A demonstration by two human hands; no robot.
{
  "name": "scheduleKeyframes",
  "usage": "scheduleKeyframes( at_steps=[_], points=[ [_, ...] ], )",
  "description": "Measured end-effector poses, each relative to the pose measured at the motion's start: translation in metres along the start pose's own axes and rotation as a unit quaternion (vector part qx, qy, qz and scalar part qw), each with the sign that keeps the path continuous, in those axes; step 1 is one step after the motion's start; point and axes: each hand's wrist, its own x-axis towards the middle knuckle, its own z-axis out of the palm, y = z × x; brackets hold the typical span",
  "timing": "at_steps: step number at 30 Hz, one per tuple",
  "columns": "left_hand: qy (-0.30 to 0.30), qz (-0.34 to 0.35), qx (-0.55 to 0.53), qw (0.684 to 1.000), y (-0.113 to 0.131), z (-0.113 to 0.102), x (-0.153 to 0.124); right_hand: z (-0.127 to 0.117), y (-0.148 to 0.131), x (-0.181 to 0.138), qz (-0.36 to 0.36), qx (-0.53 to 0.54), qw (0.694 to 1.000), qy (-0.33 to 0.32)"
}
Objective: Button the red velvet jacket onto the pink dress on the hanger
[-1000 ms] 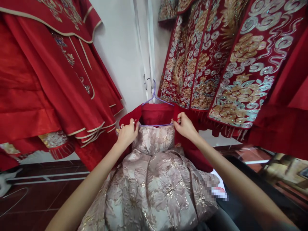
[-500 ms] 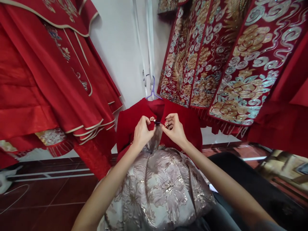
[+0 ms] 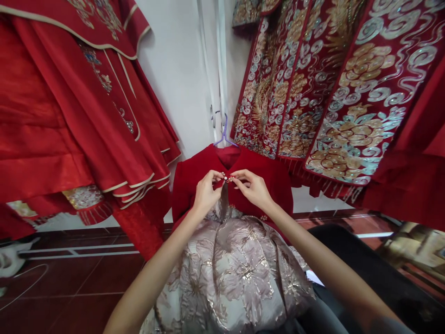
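Observation:
A small red jacket (image 3: 194, 178) hangs on a purple hanger (image 3: 224, 134) over a pale pink and gold brocade dress (image 3: 229, 273). My left hand (image 3: 206, 194) pinches the jacket's left front edge at chest height. My right hand (image 3: 253, 188) pinches the right front edge. The two edges meet between my fingertips at a pearl and gold clasp (image 3: 226, 177). Both hands are closed on the fabric beside the clasp.
Red robes with cream trim (image 3: 69, 120) hang at the left. A dark red garment with gold and silver embroidery (image 3: 333, 93) hangs at the right. A white wall with a white rail (image 3: 217, 69) is behind. Red tiled floor (image 3: 69, 287) lies below.
The jacket fronts, held wide apart a second ago, have been drawn together over the dress bodice. My hands moved inward and now meet at the clasp.

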Motion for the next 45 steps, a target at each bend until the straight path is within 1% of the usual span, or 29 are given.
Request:
scheduleKeyframes(
  at_steps=[4, 8, 12, 16, 18, 21, 25, 31, 34, 38, 42, 45],
  points=[
    [-0.003, -0.021, -0.029, 0.999, -0.006, 0.000, 0.000, 0.003, -0.006, 0.003, -0.014, -0.013, 1.000, 0.000],
    [0.000, -0.023, -0.038, 0.999, -0.009, 0.001, 0.002, 0.003, -0.009, 0.003, -0.019, -0.033, 0.999, -0.004],
    [-0.015, -0.023, -0.022, 0.999, -0.006, -0.002, 0.004, 0.005, -0.007, 0.004, -0.022, -0.029, 0.999, 0.008],
    [-0.027, -0.006, 0.000, 1.000, -0.004, -0.006, 0.005, 0.007, -0.005, 0.007, -0.030, -0.048, 0.998, 0.014],
    [-0.028, -0.011, 0.003, 1.000, -0.003, -0.007, 0.007, 0.007, -0.005, 0.007, -0.035, -0.055, 0.998, 0.012],
    [-0.041, -0.022, 0.040, 0.998, -0.002, -0.008, 0.010, 0.008, -0.006, 0.007, -0.039, -0.058, 0.997, 0.012],
    [-0.069, -0.011, 0.111, 0.991, 0.005, -0.008, 0.013, 0.008, -0.008, 0.006, -0.037, -0.062, 0.997, 0.003],
    [-0.101, -0.034, 0.106, 0.989, 0.014, -0.013, 0.015, 0.006, -0.010, 0.011, -0.022, -0.061, 0.998, -0.004],
    [-0.093, -0.010, 0.132, 0.987, 0.016, -0.015, 0.016, 0.005, -0.009, 0.015, -0.019, -0.056, 0.998, -0.007],
    [-0.093, 0.028, 0.216, 0.972, 0.019, -0.013, 0.017, 0.003, -0.009, 0.019, -0.019, -0.054, 0.998, -0.014],
    [-0.084, 0.035, 0.268, 0.959, 0.021, -0.010, 0.015, 0.002, -0.010, 0.022, -0.014, -0.050, 0.999, -0.015],
    [-0.074, 0.041, 0.272, 0.959, 0.021, -0.011, 0.015, 0.002, -0.008, 0.022, -0.003, -0.036, 0.999, -0.014]
  ],
)
